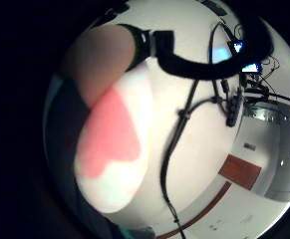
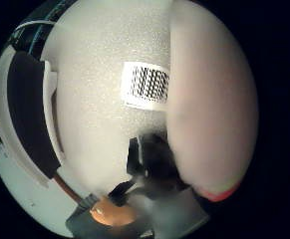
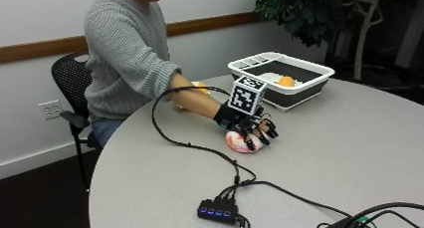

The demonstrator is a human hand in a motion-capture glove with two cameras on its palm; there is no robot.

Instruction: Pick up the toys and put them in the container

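The gloved hand curls its fingers over a red-and-white toy resting on the surface directly beneath it. This looks like the pickup step; next comes lifting it and carrying it to the container well beyond the hand.

You sit on a black mesh chair at a round grey table. Behind you, a white wall carries a wooden rail and an outlet; a leafy plant stands nearby.
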